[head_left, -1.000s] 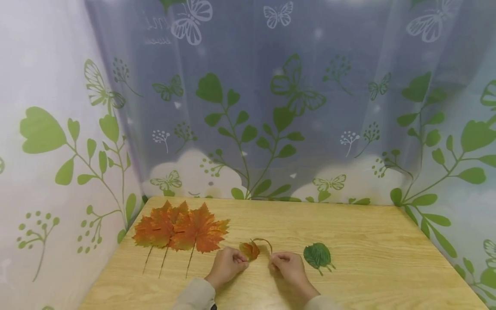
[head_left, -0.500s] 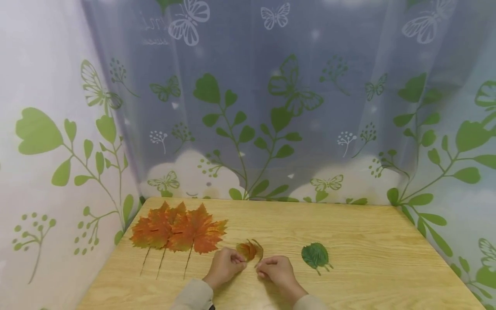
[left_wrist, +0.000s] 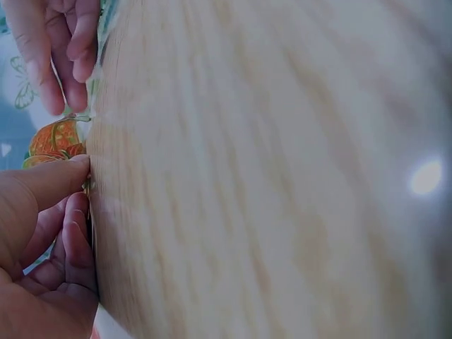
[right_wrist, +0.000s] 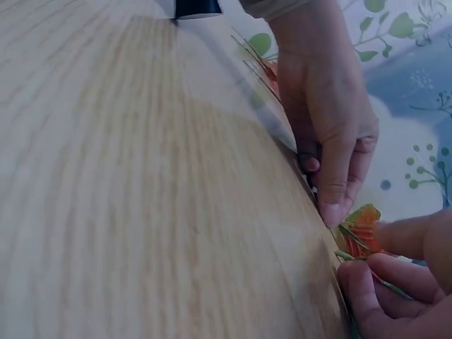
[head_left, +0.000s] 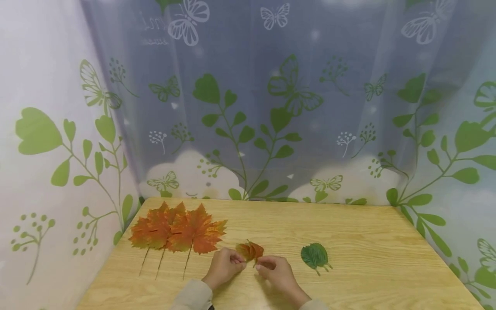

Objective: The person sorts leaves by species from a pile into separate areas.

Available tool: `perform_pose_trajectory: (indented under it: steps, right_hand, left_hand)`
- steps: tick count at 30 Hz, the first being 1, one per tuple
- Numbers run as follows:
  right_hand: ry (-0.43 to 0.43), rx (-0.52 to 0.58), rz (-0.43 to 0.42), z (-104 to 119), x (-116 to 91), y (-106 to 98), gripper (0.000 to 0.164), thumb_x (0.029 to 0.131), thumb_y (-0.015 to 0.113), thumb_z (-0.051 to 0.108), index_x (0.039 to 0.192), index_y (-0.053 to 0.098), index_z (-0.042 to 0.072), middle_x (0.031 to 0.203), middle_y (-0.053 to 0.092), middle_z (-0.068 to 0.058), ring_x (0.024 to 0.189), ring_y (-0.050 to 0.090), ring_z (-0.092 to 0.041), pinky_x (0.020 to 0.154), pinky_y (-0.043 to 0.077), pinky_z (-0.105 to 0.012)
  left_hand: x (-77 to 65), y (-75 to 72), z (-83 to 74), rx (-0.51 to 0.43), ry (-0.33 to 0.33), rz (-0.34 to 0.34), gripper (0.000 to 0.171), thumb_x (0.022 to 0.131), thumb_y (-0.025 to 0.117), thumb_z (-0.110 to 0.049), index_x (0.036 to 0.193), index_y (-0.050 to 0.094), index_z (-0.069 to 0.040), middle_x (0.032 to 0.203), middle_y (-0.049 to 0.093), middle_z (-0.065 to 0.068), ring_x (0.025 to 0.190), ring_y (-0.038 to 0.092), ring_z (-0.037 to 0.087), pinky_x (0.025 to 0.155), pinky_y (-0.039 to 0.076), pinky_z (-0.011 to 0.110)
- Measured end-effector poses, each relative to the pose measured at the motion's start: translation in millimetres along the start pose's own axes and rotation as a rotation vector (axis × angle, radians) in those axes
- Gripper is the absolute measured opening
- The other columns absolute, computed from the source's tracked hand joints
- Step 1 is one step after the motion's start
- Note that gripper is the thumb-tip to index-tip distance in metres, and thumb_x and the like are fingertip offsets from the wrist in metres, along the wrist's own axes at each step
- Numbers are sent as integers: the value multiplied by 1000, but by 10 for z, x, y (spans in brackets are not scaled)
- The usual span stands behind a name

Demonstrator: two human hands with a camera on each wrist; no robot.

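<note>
A folded orange-brown artificial maple leaf [head_left: 248,249] is bunched up between the two hands at the middle front of the table. My left hand [head_left: 226,265] pinches its near left edge between thumb and fingers. From the right, my right hand [head_left: 280,275] holds the leaf's other edge at its thumb and index fingertips, the hand rounded into a C. In the left wrist view, the leaf's orange layers [left_wrist: 56,140] show between both hands' fingertips. The right wrist view shows a green-edged fold [right_wrist: 360,236] there; fingers partly hide it.
Several orange maple leaves [head_left: 178,228] lie overlapping at the left, thin dark stems toward me. Small green leaves with short stalks [head_left: 314,255] lie stacked to the right. A wooden table [head_left: 368,249] is under everything, with patterned curtains [head_left: 248,107] around it.
My right hand has moved left toward my left hand. The strip of leaf that arched out to the right is now folded down onto the bunch. My left hand keeps its pinch.
</note>
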State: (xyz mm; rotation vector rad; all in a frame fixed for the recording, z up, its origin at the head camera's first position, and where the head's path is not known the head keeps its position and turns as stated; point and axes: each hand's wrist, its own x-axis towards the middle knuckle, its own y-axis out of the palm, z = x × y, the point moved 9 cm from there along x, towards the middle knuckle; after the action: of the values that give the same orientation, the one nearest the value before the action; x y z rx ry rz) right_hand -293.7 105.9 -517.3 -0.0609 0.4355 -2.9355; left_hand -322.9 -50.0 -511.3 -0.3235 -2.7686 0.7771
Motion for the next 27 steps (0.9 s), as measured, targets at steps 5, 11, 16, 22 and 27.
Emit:
perform_pose_trajectory:
  steps: [5,11,16,22,27]
  right_hand:
    - [-42,-20,119,28,-2,169,37,90,66,13,118,60,-11,113,65,-22,98,65,-31,76,56,-29]
    - [-34,16,165,48,-1,235,38,91,64,10,121,58,-13,117,63,-26,100,64,-33,76,56,-30]
    - [-24,51,166,29,6,235,37,92,62,9,120,57,-14,117,62,-27,102,63,-33,77,56,-32]
    - [0,62,169,16,-8,188,39,93,61,11,122,56,-14,120,61,-26,104,63,-33,81,55,-36]
    - [8,47,168,41,-8,33,40,95,60,15,124,56,-11,122,61,-25,105,62,-33,84,54,-38]
  left_hand:
    - [-8,5,-14,-21,22,23,6,78,78,-6,78,73,-3,68,66,0,60,55,3,55,47,20]
    - [-22,1,-14,-33,29,31,6,79,77,-6,81,74,-1,70,67,1,60,55,3,55,47,20]
    - [-23,-19,-8,-16,31,8,6,77,78,-6,79,74,-2,68,66,0,59,53,2,54,45,19]
    - [-6,-7,32,-33,19,44,8,77,79,-7,81,74,-2,69,65,-1,60,53,2,55,46,19]
    - [1,-17,40,-42,10,114,13,79,78,-9,87,73,-1,74,66,-1,66,56,5,60,48,20]
